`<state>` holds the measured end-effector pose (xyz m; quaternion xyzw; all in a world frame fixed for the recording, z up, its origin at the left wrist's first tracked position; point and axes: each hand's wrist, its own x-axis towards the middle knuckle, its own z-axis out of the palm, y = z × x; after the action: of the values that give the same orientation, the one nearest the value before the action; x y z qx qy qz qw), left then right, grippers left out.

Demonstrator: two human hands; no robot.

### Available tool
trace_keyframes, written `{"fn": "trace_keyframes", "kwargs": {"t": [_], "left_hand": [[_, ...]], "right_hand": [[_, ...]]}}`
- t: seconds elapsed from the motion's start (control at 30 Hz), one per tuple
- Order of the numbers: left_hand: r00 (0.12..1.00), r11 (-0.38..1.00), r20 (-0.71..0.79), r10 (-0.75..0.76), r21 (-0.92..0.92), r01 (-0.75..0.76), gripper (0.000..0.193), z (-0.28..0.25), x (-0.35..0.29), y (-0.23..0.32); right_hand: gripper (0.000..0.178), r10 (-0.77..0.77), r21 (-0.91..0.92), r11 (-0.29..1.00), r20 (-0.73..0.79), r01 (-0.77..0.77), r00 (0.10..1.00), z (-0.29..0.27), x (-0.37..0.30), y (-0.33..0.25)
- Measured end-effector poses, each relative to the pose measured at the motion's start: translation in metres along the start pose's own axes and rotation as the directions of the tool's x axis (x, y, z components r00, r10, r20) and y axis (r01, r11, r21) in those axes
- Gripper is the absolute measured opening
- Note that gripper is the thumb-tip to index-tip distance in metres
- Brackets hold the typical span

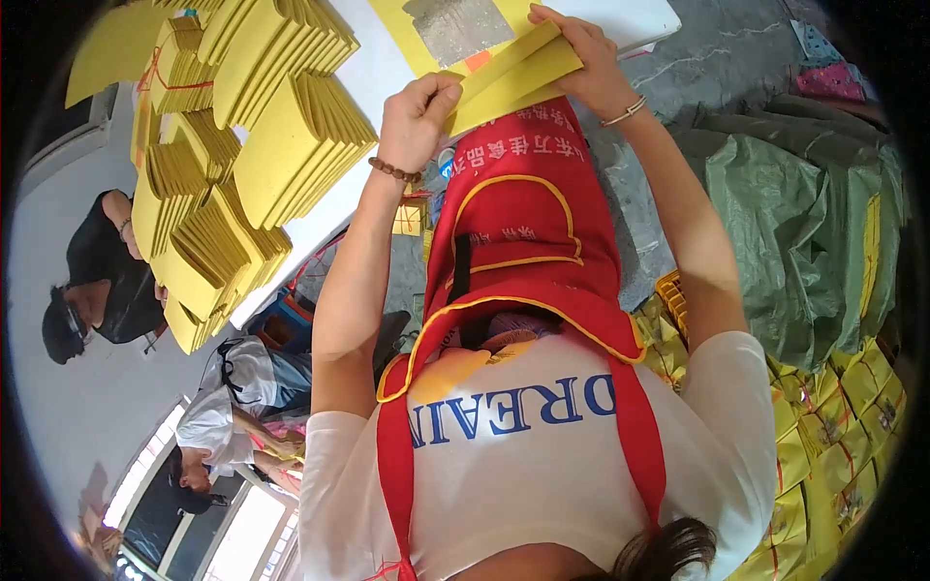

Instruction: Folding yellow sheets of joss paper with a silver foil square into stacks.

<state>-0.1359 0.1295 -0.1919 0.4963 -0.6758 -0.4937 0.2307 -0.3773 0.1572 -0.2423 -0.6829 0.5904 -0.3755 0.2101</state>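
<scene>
A yellow paper sheet [528,89] is stretched between my hands at the table's near edge, with a folded strip along its far side. My left hand [417,116] is closed, its thumb and curled fingers gripping the left end. At the right end, my right hand [586,60] holds the paper between thumb and fingers. Just beyond lies another yellow sheet [395,21] with a silver-grey square [460,31] and a small orange patch [478,61] on it.
Stacks of folded yellow paper [305,145] cover the left of the white table [635,17]; red string ties one bundle [181,73]. Green sacks [775,232] and tied yellow packets [823,436] are at right. Two people [121,271] [228,407] work at left.
</scene>
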Motion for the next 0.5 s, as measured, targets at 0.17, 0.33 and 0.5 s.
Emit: {"fn": "trace_keyframes", "kwargs": {"t": [0.17, 0.33, 0.5], "left_hand": [[0.998, 0.998, -0.017, 0.063, 0.024, -0.063, 0.021, 0.0003, 0.0015, -0.0046], [0.998, 0.998, 0.002, 0.056, -0.009, -0.056, 0.022, -0.0013, 0.0011, -0.0059], [0.999, 0.999, 0.001, 0.034, -0.034, -0.034, 0.021, -0.0004, 0.0027, -0.0067]], "right_hand": [[0.073, -0.06, 0.018, 0.998, -0.039, 0.061, 0.997, 0.0053, -0.0002, 0.0081], [0.078, -0.061, 0.047, 0.997, -0.074, 0.065, 0.995, 0.0072, 0.0001, 0.0057], [0.071, -0.038, 0.039, 0.998, -0.062, 0.04, 0.997, 0.0054, -0.0004, 0.0046]]}}
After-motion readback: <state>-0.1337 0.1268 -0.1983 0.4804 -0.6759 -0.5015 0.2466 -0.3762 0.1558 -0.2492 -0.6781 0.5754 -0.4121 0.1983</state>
